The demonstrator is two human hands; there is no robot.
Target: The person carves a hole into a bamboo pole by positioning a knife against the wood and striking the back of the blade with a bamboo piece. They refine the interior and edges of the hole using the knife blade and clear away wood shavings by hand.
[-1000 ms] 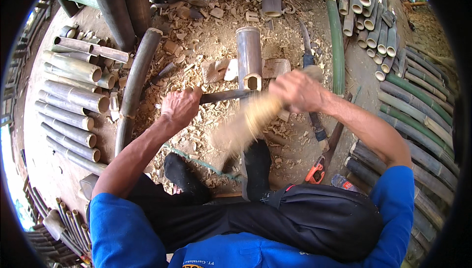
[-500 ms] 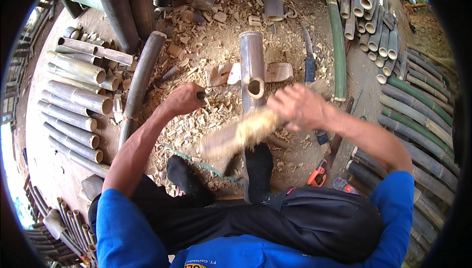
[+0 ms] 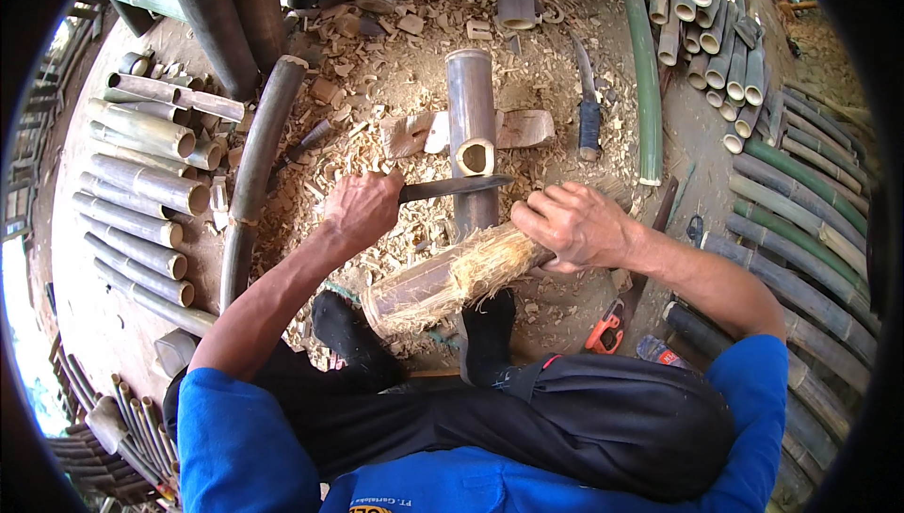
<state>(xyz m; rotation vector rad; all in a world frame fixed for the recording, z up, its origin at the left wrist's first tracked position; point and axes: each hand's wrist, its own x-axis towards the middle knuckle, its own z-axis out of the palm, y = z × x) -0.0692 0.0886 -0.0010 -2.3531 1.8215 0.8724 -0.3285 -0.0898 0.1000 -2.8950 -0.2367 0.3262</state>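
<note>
In front of me lies a length of dark bamboo (image 3: pixel 470 89), resting across a pale wooden block (image 3: pixel 407 136). An opening is cut in its upper side near the middle. My left hand (image 3: pixel 365 205) is closed on a knife, its grip hidden in the fist. The dark knife blade (image 3: pixel 443 189) lies crosswise over the bamboo, just on my side of the opening. My right hand (image 3: pixel 576 223) grips the right part of a thick bamboo club (image 3: pixel 414 289), frayed to pale fibres in the middle. The club slants above my feet, apart from the blade.
Wood chips (image 3: pixel 353 151) cover the ground. A second knife (image 3: pixel 589 122) with a wrapped handle lies right of the bamboo. An orange-handled saw (image 3: pixel 605 327) and a plastic bottle (image 3: pixel 661 351) are near my right knee. Cut bamboo pieces (image 3: pixel 151 184) line both sides.
The blurred club has come to near rest, slightly lower and to the left. My left hand has shifted right and turned, and the knife blade now lies across the bamboo below the opening.
</note>
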